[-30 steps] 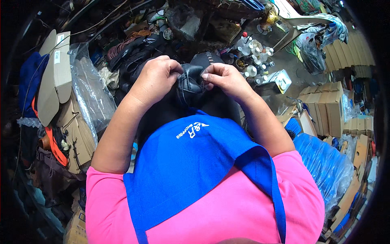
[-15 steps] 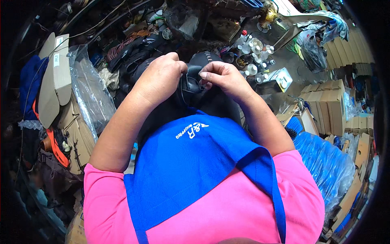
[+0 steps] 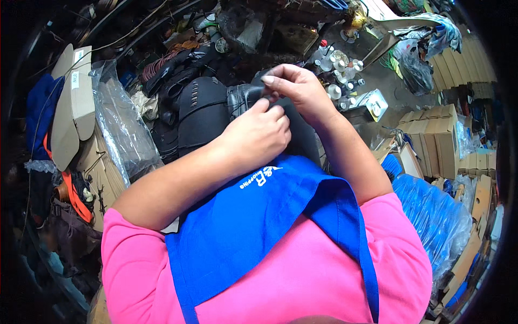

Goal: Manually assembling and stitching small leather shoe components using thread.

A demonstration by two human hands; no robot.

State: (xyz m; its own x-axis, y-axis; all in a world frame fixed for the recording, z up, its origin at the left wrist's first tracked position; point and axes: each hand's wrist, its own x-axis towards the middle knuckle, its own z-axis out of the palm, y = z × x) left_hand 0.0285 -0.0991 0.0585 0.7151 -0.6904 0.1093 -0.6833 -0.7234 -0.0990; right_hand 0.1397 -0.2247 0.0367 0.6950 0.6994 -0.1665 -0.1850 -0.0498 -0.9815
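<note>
A black, shiny leather piece (image 3: 237,100) with a stitched-looking edge lies between my knees. My right hand (image 3: 303,93) is over its right end, thumb and forefinger pinched together; whatever they hold is too small to make out. Just below, my left hand (image 3: 258,130) is closed, its fingers curled in near the right fingertips. Its back hides what it may grip. My left knee in black cloth (image 3: 203,110), crossed by a line of stitches, shows beside the leather. A blue apron (image 3: 232,221) covers my lap.
White bottles and jars (image 3: 340,70) crowd the floor at the far right. Cardboard boxes (image 3: 431,135) and a blue plastic-wrapped bundle (image 3: 429,213) are on the right. Plastic-covered cardboard (image 3: 121,119) leans at left. Black items (image 3: 172,75) are heaped beyond my left knee.
My left hand has come down and right, off the leather's left side, uncovering my left knee. My right hand has moved slightly up and stays pinched.
</note>
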